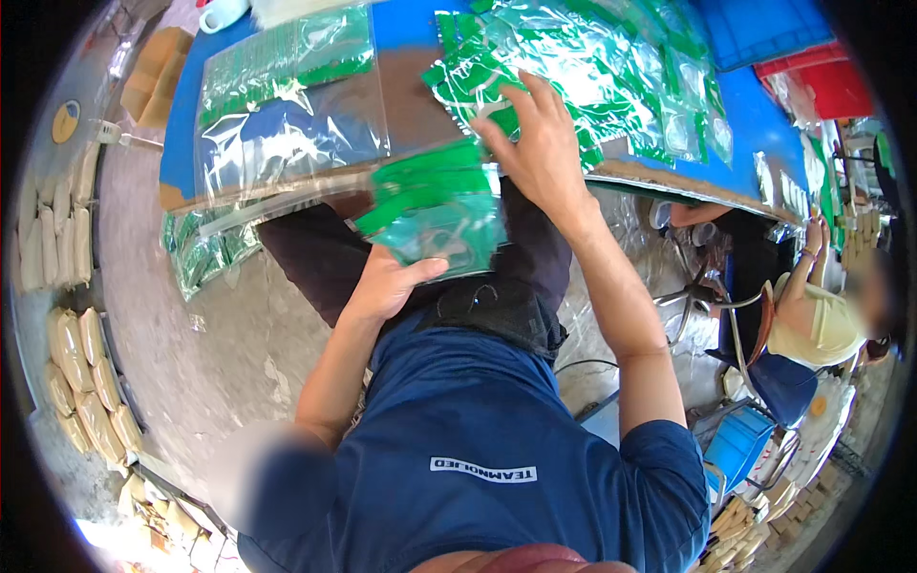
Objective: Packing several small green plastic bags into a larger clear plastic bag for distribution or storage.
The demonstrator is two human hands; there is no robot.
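Just in front of my lap, my left hand (390, 284) holds several green-and-clear plastic packets (435, 215), its thumb pressed on their lower edge. The packets fan out, and their upper part is slightly blurred. At the table's near edge, my right hand (540, 148) has its fingers apart over the left side of a heap of similar green packets (611, 76). Its fingertips are close to a packet (466, 81) at the heap's left edge; whether they touch it I cannot tell.
Left on the blue table (177, 153) lies a large clear bag (296, 115) with green packets inside. A blue bin (764, 29) and red container (821, 81) stand far right. Another person (812, 315) sits at right. Filled brown bags (86, 372) are stacked at left.
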